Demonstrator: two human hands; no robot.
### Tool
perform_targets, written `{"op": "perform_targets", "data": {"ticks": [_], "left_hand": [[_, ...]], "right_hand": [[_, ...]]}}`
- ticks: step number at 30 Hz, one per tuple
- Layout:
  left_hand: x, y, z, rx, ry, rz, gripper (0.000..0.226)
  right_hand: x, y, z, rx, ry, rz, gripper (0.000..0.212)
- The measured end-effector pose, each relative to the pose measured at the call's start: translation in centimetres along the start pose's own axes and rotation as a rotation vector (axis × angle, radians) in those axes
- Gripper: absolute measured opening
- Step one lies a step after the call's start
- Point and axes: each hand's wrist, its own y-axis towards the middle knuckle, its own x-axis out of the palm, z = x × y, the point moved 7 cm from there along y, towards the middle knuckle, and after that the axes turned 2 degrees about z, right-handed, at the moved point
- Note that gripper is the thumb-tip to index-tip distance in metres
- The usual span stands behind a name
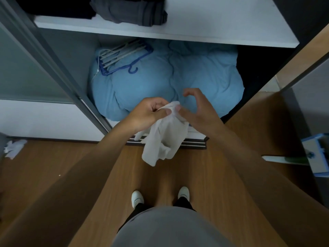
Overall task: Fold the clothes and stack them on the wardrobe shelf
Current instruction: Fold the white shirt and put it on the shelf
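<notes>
Shelf [222, 27] holds folded clothes [131, 13]; left grip [149, 113] pinches garment [165, 138]

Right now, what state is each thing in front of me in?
left hand: pinches the top edge of the white garment.
white garment: unfolded, hanging crumpled.
right hand: fingers curved at the garment; grip unclear.
wardrobe shelf: holds folded dark clothes at its left end.
blue bedding: bunched under the shelf.
hangers: lying on the bedding.
</notes>
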Motion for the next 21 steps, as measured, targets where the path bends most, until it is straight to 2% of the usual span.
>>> {"op": "perform_targets", "data": {"ticks": [2, 3, 6, 8, 11, 13, 15, 18, 21], "left_hand": [[0.2, 0.1, 1.0, 0.050, 0.052, 0.016, 0.029], [0.2, 0.1, 1.3, 0.062, 0.045, 0.031, 0.029], [-0.2, 0.3, 0.8, 0.046, -0.074, 0.042, 0.015], [-0.6, 0.1, 0.3, 0.043, -0.023, 0.060, 0.020], [-0.6, -0.2, 0.3, 0.055, 0.083, 0.112, 0.027], [-0.8, -0.4, 0.5, 0.047, -0.011, 0.147, 0.023], [-1.1, -0.5, 0.7, 0.046, -0.086, 0.157, 0.021], [-1.1, -0.8, 0.7, 0.039, -0.086, 0.126, 0.019], [-1.0, -1.0, 0.1, 0.025, 0.065, 0.112, 0.020]], "right_hand": [[1.2, 0.6, -0.7, 0.027, 0.028, -0.123, 0.045], [1.7, 0.8, -0.6, 0.047, 0.025, -0.141, 0.041], [2.0, 1.1, -0.8, -0.008, -0.044, -0.048, 0.021], [1.6, 1.1, -1.0, -0.060, -0.076, 0.029, 0.014], [1.8, 1.1, -1.4, -0.073, -0.089, 0.003, 0.014], [2.0, 1.0, -2.0, -0.073, -0.024, -0.047, 0.012], [2.0, 0.7, -2.8, -0.116, -0.021, -0.109, 0.021], [1.8, 0.3, -3.2, -0.200, -0.169, -0.181, 0.026], [1.7, 0.4, -2.7, -0.149, -0.350, -0.180, 0.022]]}}
